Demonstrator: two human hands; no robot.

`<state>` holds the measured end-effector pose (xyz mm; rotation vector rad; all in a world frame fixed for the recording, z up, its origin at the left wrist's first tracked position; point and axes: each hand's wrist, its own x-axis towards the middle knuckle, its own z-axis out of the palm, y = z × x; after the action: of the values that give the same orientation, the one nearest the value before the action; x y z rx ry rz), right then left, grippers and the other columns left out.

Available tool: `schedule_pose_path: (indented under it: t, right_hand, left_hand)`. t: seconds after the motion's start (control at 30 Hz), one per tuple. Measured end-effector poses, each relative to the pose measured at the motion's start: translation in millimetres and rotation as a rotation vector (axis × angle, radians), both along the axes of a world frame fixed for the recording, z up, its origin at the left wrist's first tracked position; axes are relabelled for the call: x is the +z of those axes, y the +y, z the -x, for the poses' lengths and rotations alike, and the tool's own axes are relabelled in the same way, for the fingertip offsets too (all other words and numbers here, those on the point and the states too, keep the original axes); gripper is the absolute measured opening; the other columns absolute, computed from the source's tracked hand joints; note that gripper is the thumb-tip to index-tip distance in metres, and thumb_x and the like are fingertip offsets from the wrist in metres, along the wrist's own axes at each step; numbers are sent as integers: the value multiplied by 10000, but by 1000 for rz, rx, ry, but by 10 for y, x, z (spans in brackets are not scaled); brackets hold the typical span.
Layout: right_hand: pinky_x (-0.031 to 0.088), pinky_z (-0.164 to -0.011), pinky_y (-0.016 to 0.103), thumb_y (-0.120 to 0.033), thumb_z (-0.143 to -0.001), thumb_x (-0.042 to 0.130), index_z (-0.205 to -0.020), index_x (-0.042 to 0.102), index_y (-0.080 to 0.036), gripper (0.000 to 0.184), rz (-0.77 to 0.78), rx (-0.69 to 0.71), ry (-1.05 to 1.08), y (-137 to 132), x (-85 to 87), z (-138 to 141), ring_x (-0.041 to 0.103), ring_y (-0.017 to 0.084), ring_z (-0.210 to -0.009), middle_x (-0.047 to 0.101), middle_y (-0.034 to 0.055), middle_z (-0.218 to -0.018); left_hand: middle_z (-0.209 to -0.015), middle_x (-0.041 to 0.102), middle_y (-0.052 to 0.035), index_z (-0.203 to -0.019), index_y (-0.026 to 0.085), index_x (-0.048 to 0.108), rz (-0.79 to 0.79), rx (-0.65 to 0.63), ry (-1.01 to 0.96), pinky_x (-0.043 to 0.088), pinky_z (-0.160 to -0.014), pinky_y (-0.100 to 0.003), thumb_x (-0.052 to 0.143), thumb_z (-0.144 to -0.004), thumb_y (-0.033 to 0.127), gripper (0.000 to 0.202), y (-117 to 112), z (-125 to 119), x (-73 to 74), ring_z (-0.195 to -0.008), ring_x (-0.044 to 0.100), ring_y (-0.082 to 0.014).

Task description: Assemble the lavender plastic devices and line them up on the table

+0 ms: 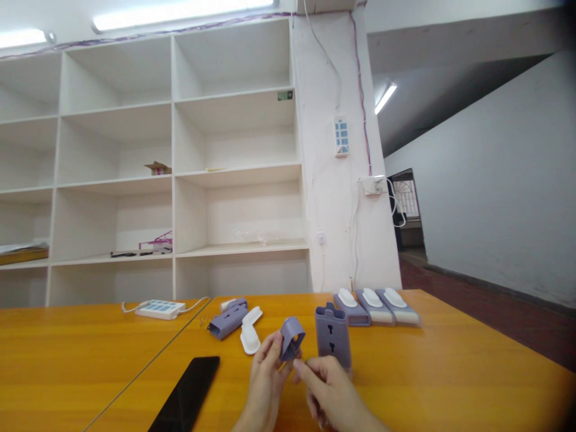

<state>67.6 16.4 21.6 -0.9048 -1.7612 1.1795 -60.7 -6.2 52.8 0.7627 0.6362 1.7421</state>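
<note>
My left hand is low in the middle of the view, its fingers pinched on a small purple plastic part held up above the orange table. Just to its right, my right hand has its fingers curled together close to that part; whether they hold anything I cannot make out. Behind my right hand a purple socket housing stands upright on the table.
A black phone lies flat at the left of my hands. Further back lie purple and white casing pieces, three assembled purple-and-white units in a row, and a white power strip. White shelving stands behind the table.
</note>
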Motion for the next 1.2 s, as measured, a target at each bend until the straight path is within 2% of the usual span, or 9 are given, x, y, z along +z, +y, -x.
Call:
schedule_pose_path:
  t: [0.33,0.53,0.7,0.9,1.03,1.2]
  right_hand:
    - [266,-282,153,-846,-771,435,-799,629,-171,703,14,-3,23,54,-71,14,344,69,-263,438,-83,-341]
    - [274,-292,158,-842,-773,428,-815,620,-171,699,28,-5,-9,25,-27,8,351,72,-266,436,-87,-344]
    - [279,-322,170,-842,-779,403,-818,621,-167,710,44,-18,-60,11,-1,10,361,74,-274,434,-88,-355]
    - [265,-296,161,-860,-760,419,-818,616,-171,719,35,5,8,29,-33,10,347,70,-263,440,-84,-346]
    - [270,-291,158,-857,-763,421,-817,620,-169,719,38,6,16,35,-42,7,350,71,-264,448,-82,-349]
    - [259,-290,160,-845,-782,412,-818,609,-176,699,37,15,24,58,-83,-3,345,75,-264,452,-83,-352]
  left_hand:
    - [-868,744,-74,-833,164,714,3,0,-7,557,-727,-337,909,-557,398,411,-9,3,12,-821,719,-265]
    - [-893,744,-71,-840,166,721,-10,-26,-19,553,-763,-340,903,-584,385,382,-4,10,-1,-851,715,-263]
    - [-868,736,-75,-852,156,724,-16,-27,4,550,-711,-319,899,-585,400,402,-8,3,1,-831,708,-259]
    - [-807,726,-68,-828,153,716,-28,-8,42,531,-652,-297,888,-584,443,416,-31,-25,27,-792,706,-257]
    - [-824,723,-68,-843,155,719,-33,-20,41,515,-614,-274,883,-596,449,418,-16,-27,-9,-793,701,-249]
    - [-812,706,-52,-845,159,719,-48,-50,57,537,-687,-286,863,-650,423,359,16,-4,-64,-803,684,-221]
